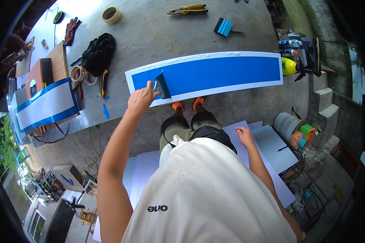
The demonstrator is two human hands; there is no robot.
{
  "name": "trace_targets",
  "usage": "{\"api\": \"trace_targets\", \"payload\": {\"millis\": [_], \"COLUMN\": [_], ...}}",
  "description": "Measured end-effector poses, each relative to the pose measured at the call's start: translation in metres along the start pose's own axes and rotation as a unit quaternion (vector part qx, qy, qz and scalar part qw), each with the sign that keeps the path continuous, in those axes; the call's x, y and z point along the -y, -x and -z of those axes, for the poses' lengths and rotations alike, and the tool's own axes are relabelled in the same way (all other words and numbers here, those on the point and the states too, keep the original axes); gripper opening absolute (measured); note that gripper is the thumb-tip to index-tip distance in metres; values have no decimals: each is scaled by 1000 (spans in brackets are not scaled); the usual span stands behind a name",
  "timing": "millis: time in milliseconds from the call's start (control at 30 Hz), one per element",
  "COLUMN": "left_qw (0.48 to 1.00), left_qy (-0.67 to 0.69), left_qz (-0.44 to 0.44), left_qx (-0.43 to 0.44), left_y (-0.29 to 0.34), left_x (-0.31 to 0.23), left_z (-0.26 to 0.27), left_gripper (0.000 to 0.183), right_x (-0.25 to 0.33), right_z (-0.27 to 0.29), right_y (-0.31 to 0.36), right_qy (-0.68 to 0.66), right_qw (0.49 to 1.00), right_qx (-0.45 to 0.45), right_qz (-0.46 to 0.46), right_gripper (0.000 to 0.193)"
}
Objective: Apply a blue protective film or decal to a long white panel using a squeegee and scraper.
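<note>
My left hand (141, 98) is closed on a dark squeegee (163, 86), whose blade rests against the left part of a long blue panel (219, 73) with a white border. The panel lies along the near edge of the grey table (150, 32) and partly overhangs it. Small bumps show along its far white border. Down by my right side, my right hand (244, 136) hangs away from the panel, its fingers loosely curled with nothing visible in them. White sheets (267, 158) lie behind it.
On the table are pliers (187, 9), a blue squeegee (223, 27), a tape roll (110, 15), a black cloth (98, 53), a yellow cutter (103, 84) and a glove (71, 31). A yellow spray bottle (288, 66) stands by the panel's right end. Another person's hand (26, 45) shows far left.
</note>
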State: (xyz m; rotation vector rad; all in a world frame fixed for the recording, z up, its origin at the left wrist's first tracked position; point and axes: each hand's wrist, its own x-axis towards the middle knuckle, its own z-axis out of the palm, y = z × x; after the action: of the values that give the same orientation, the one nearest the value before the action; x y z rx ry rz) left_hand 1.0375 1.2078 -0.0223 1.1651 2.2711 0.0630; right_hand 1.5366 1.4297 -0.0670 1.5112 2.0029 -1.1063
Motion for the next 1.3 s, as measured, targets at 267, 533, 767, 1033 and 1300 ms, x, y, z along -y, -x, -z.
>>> {"api": "trace_targets", "payload": {"millis": [267, 533, 767, 1033, 1300], "left_qw": [999, 994, 997, 999, 998], "left_qy": [34, 84, 68, 20, 19], "left_qz": [15, -58, -21, 48, 56], "left_qx": [4, -23, -7, 12, 19], "left_y": [8, -74, -50, -4, 12], "left_x": [-1, -67, 0, 62, 78], "left_z": [27, 9, 15, 21, 39], "left_gripper": [40, 42, 41, 42, 41], "right_x": [18, 38, 9, 32, 30], "right_z": [3, 2, -4, -9, -3], "right_y": [6, 9, 18, 13, 9], "right_qy": [-10, -20, -30, -24, -26], "right_qw": [999, 999, 997, 996, 998], "right_qx": [8, 19, 18, 37, 26], "right_qz": [-30, -46, -75, -74, -51], "right_gripper": [24, 24, 23, 23, 23]}}
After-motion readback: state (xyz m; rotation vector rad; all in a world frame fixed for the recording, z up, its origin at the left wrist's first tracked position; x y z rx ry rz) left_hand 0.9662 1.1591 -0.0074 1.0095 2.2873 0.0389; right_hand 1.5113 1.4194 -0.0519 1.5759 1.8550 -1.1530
